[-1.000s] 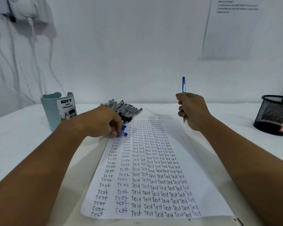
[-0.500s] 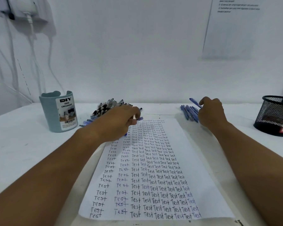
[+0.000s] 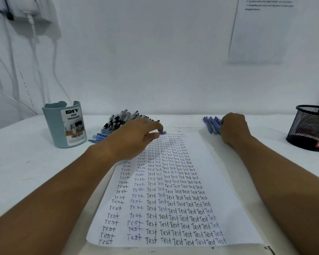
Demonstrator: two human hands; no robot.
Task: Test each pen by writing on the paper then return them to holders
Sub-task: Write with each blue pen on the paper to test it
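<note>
A white paper (image 3: 223,181) covered in rows of "Test" lies in front of me. My left hand (image 3: 134,138) hovers over its top left corner and pinches a blue pen (image 3: 162,132) between thumb and fingers; only the pen's end shows. Behind that hand lies a pile of black pens (image 3: 122,119), with several blue pens (image 3: 99,137) at its left edge. My right hand (image 3: 233,128) rests knuckles-up against a row of blue pens (image 3: 211,124) beyond the paper's top right corner. Its fingers curl downward and hide whatever is under them.
A blue-grey desk organizer cup (image 3: 64,126) stands at the left and a black mesh holder (image 3: 309,126) at the far right. The white wall rises just behind the table, with cables hanging at the left.
My right hand, which held a blue pen upright, came down onto the row of blue pens. My left hand moved right from the left pile, carrying a blue pen over the paper's top.
</note>
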